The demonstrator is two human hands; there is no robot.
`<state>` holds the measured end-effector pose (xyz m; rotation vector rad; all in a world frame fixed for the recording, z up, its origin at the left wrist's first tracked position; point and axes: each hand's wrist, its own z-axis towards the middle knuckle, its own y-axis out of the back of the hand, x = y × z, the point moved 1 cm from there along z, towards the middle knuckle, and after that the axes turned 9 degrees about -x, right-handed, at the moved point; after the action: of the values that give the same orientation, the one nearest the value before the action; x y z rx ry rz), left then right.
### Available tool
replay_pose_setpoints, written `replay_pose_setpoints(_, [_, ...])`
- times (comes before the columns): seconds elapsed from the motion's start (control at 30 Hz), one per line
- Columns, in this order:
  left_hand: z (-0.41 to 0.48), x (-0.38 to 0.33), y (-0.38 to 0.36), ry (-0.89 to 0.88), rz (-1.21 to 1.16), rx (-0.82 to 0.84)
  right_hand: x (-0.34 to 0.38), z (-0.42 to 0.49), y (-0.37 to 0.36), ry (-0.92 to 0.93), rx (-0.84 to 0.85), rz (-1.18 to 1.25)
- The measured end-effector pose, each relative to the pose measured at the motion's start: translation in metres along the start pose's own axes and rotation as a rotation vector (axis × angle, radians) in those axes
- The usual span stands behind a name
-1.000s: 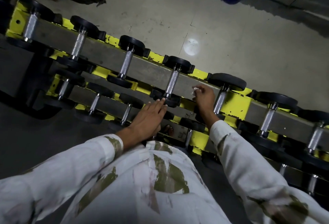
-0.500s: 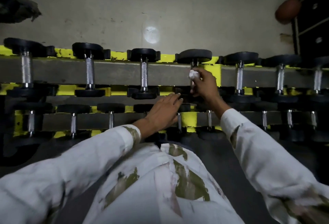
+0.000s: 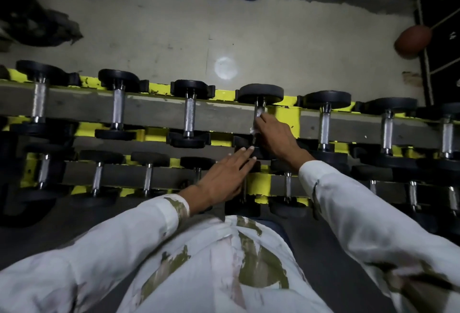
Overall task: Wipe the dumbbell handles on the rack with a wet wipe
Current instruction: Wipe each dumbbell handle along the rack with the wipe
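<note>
The knurled chrome handle [image 3: 259,111] of a black-headed dumbbell on the top tier of the yellow-painted steel rack [image 3: 286,113] is gripped near its lower end by the right hand [image 3: 273,136], whose fingers are curled round it. A crumpled white wet wipe [image 3: 253,129] is pinched between those fingers and the handle. The left hand [image 3: 224,178] is laid flat, fingers straight and together, holding nothing, its tips touching the near black head [image 3: 240,142].
</note>
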<state>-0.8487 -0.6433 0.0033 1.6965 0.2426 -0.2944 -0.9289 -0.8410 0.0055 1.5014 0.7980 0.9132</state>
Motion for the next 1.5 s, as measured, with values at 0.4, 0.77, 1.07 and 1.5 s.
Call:
replay_pose_setpoints(0.4, [0.027, -0.069, -0.016, 0.347, 0.025, -0.046, -0.044, 0.000, 0.001, 0.473, 0.133, 0.092])
replay_pose_setpoints(0.77, [0.029, -0.071, -0.013, 0.368, 0.004, -0.024, -0.060, 0.056, 0.023, 0.530, -0.036, -0.147])
replay_pose_setpoints(1.07, [0.025, -0.057, -0.016, 0.297, -0.017, -0.017, -0.034, 0.043, 0.017, 0.619, 0.088, -0.086])
replay_pose_setpoints(1.5, [0.017, -0.035, -0.016, 0.158, -0.051, -0.033, -0.032, -0.014, -0.045, -0.732, 0.068, 0.669])
